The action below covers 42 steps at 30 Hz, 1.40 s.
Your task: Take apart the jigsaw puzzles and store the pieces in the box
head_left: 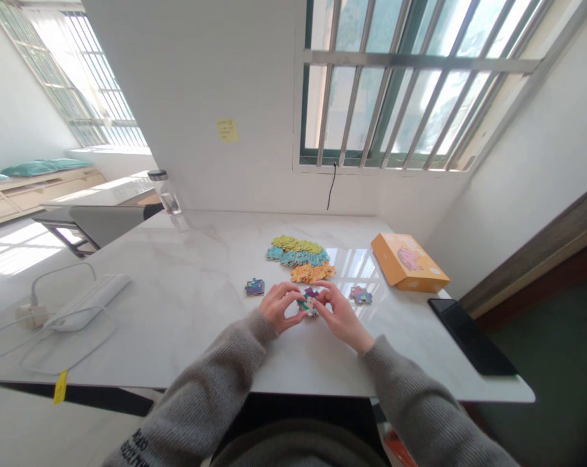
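Note:
Between my two hands are several colourful jigsaw puzzle pieces [309, 303], teal, purple and white, low over the table's front middle. My left hand [281, 306] curls its thumb and fingers around their left side. From the right, my right hand [339, 314] pinches at the same pieces. How the pieces join is too small to tell. Dark blue puzzle pieces [255, 287] lie left of my left hand, and purple-blue pieces [361, 295] lie right of my right hand. Just beyond my fingers are piles of orange pieces [313, 272], teal pieces [303, 257] and yellow-green pieces [296, 244].
An orange box [410, 263] stands at the right, with a black tablet or phone [471, 336] by the edge. A white power strip [91, 301] with cables lies on the left of the white marble table [196, 279]. A clear bottle [165, 193] stands at the back left corner.

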Each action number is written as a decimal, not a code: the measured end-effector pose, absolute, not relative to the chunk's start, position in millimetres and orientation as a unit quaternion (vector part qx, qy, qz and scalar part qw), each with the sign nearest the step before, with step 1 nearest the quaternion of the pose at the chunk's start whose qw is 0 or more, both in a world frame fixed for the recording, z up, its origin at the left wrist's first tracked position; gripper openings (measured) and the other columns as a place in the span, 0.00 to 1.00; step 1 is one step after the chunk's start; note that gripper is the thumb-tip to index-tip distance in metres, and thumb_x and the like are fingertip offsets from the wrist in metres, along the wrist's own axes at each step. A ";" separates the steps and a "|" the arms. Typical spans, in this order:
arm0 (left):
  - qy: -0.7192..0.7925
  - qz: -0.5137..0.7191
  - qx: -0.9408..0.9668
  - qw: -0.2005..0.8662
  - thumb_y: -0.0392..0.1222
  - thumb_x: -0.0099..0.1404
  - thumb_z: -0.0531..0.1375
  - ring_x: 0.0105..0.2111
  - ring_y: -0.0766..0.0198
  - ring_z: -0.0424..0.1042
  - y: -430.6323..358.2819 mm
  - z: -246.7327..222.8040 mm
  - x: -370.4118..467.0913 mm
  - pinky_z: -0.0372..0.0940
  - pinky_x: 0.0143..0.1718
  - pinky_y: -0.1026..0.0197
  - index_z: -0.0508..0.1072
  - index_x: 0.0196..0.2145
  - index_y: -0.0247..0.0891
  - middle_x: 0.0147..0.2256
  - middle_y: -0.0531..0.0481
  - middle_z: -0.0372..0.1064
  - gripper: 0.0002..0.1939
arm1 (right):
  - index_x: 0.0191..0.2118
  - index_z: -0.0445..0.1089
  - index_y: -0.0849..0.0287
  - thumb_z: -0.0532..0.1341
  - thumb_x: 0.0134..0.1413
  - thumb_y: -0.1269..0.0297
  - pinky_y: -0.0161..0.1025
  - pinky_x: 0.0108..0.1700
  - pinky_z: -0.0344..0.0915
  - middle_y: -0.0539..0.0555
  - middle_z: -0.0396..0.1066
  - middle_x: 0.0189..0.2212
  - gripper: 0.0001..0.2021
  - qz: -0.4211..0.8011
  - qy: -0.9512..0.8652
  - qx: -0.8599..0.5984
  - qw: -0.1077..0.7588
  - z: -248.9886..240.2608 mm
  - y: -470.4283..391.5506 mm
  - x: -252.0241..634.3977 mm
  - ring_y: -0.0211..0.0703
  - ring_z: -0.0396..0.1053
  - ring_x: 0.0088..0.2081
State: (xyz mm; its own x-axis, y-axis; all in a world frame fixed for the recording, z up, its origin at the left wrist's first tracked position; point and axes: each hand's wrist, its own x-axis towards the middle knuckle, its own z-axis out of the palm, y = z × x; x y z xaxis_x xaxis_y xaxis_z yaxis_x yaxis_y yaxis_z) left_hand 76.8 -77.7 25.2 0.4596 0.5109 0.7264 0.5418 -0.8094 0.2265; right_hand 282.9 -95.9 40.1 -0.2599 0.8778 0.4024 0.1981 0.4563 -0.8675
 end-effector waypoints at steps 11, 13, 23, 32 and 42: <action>-0.269 -0.398 -0.877 -0.013 0.34 0.58 0.62 0.49 0.56 0.68 -80.1 26.4 78.5 0.67 0.50 0.50 0.71 0.41 0.43 0.50 0.45 0.69 0.12 | 0.46 0.63 0.57 0.57 0.61 0.58 0.40 0.37 0.65 0.48 0.66 0.27 0.11 0.327 -0.697 -0.395 0.501 37.9 -92.8 285.1 0.40 0.66 0.31; -0.265 -0.405 -0.875 -0.016 0.33 0.57 0.62 0.47 0.56 0.68 -80.6 26.6 79.6 0.67 0.49 0.50 0.71 0.39 0.43 0.48 0.46 0.70 0.12 | 0.46 0.63 0.57 0.57 0.62 0.58 0.40 0.37 0.65 0.48 0.66 0.27 0.11 0.336 -0.698 -0.392 0.496 38.2 -93.2 284.6 0.40 0.66 0.31; -0.468 -0.395 -0.791 0.011 0.34 0.51 0.62 0.46 0.52 0.65 -47.9 34.8 -0.9 0.60 0.54 0.45 0.71 0.32 0.41 0.43 0.47 0.70 0.08 | 0.48 0.65 0.56 0.53 0.63 0.65 0.42 0.43 0.66 0.52 0.69 0.32 0.09 0.219 -0.755 -0.428 0.446 39.2 -96.1 287.0 0.43 0.67 0.36; -0.546 -0.282 -0.789 -0.023 0.38 0.51 0.61 0.44 0.52 0.65 -29.6 10.4 -49.3 0.60 0.48 0.48 0.72 0.30 0.42 0.43 0.49 0.71 0.06 | 0.44 0.69 0.54 0.57 0.60 0.70 0.50 0.51 0.64 0.57 0.65 0.43 0.08 0.110 -0.824 -0.440 0.340 31.8 -97.3 288.3 0.50 0.63 0.47; -0.544 -0.281 -0.790 -0.022 0.39 0.52 0.60 0.45 0.50 0.64 -34.2 10.6 -38.6 0.62 0.48 0.46 0.71 0.32 0.41 0.44 0.46 0.67 0.07 | 0.43 0.68 0.52 0.65 0.54 0.64 0.52 0.52 0.63 0.56 0.64 0.44 0.10 0.098 -0.826 -0.475 0.288 29.3 -97.4 288.0 0.52 0.62 0.48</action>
